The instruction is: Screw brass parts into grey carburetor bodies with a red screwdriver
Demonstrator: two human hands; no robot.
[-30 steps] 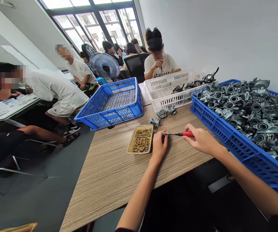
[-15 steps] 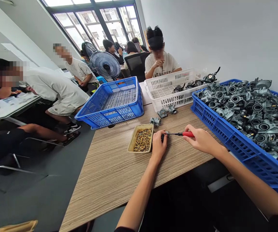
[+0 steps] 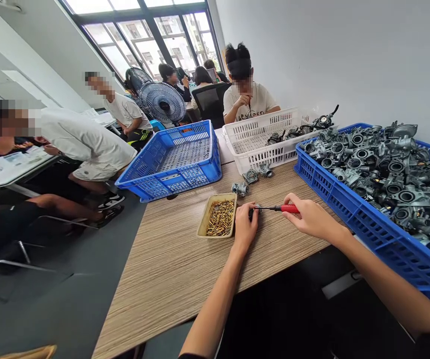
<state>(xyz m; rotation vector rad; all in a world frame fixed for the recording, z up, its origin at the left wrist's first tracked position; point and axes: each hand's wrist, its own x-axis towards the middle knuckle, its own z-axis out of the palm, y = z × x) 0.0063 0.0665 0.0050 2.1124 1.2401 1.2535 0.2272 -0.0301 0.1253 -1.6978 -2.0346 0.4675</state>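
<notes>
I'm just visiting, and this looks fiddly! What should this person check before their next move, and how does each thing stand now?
1. Right hand gripping the red-handled, dark-shafted screwdriver: ok, fingers around the handle.
2. Left hand on the small dark-and-silver part: ok, though the fingers hide much of it.
3. Screwdriver tip seated in that part: cannot tell; the shaft points at it, but the tip is too small to make out.
4. Tan rectangular tub of brass-coloured pieces upright: ok, on the wood-grain table beside the left hand.
5. Three loose silver metal parts apart from both hands: ok, they lie farther back.
</notes>
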